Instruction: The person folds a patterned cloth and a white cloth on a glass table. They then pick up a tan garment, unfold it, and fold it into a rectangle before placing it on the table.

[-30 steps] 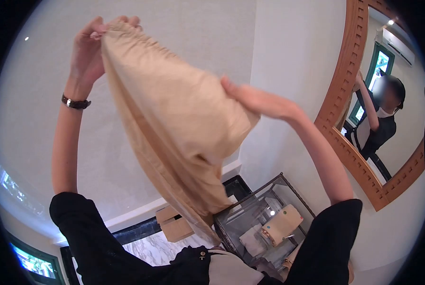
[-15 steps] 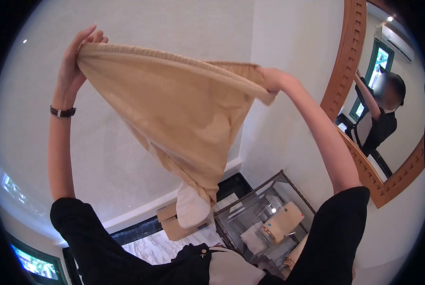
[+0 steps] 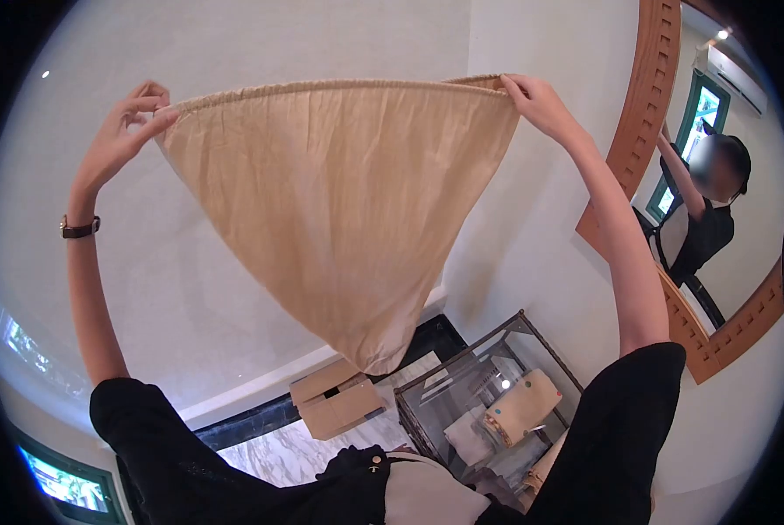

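A tan cloth [image 3: 339,201] with a gathered elastic edge hangs stretched out in front of me at about head height. My left hand [image 3: 122,136] pinches the left end of that edge, its other fingers curled above. At the opposite end, my right hand [image 3: 542,107] grips the elastic edge between thumb and fingers. The top edge runs nearly level between both hands, with a bit of the far edge showing near the right. Below, the fabric narrows to a rounded point, which overlaps an open cardboard box [image 3: 326,411] on the floor in this view.
A glass case with a dark metal frame [image 3: 462,359] stands below, with folded cloth items [image 3: 523,407] in it. On the right wall hangs a wood-framed mirror [image 3: 641,114] reflecting a person. A pale wall [image 3: 260,44] rises ahead; the floor is marbled [image 3: 274,459].
The elastic edge has gone from slanted and slack to level and taut. My right hand has risen, my left has moved slightly left and down. The white piece at the bottom is out of sight.
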Motion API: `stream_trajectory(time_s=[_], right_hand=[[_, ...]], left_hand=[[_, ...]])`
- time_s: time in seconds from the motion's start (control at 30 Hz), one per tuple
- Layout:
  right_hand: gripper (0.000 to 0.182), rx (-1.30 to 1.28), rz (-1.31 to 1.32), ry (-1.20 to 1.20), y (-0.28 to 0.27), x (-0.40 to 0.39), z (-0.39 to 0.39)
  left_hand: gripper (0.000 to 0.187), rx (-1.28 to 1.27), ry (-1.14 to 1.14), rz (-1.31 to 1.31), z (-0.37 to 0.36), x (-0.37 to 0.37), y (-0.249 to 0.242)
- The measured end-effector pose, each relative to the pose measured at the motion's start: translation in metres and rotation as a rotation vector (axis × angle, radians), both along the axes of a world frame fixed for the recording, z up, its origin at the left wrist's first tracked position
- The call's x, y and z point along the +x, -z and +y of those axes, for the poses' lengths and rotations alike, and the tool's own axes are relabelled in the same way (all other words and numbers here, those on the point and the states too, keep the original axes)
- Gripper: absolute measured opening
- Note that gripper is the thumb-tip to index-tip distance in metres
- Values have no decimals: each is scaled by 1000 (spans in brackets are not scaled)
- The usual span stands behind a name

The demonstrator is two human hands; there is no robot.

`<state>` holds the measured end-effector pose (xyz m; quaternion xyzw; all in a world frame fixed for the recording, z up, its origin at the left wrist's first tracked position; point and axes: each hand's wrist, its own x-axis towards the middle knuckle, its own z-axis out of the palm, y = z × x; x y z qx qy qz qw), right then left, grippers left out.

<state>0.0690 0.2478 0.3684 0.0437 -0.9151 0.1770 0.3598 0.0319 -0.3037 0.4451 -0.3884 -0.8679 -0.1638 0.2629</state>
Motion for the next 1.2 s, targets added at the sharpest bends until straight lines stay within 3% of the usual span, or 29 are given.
stream_trajectory(time_s=[0.03, 0.13, 0.23, 0.33, 0.53, 0.63, 0.73, 0.83, 0.93, 1.03, 1.13, 1.2], right_hand=[[41, 35, 63, -29, 3, 3, -5], [47, 309, 35, 33, -2, 19, -19], [45, 439, 203, 43, -9, 29, -26], [40, 566, 172, -73, -2, 27, -29], [31, 529, 103, 392, -5, 22, -35], [32, 467, 34, 364, 0, 22, -36], [31, 353, 185, 467, -7, 21, -37], [36, 507, 141, 260, 3, 15, -20], [37, 292, -257, 272, -21, 18, -14], [38, 277, 6, 332, -12, 17, -8], [38, 158, -368, 15, -8, 13, 13], [38, 113, -506, -30, -2, 14, 21]], left_hand=[[32, -40, -78, -25, -2, 1, -1], [27, 37, -12, 2, -15, -15, 5], [25, 230, 178, -114, -25, -28, 7], [25, 331, 233, -160, -21, -26, 7], [24, 342, 212, -3, -15, -33, 14], [17, 300, 235, 55, -4, -38, 18], [12, 151, 72, 277, 1, -30, 19], [15, 104, -57, 341, 3, -28, 19], [24, 18, -11, 416, 8, -25, 25], [29, 122, 51, 145, 8, -18, 27], [29, 178, 408, -105, 13, 7, 28], [32, 76, 444, -204, 20, 38, 28]])
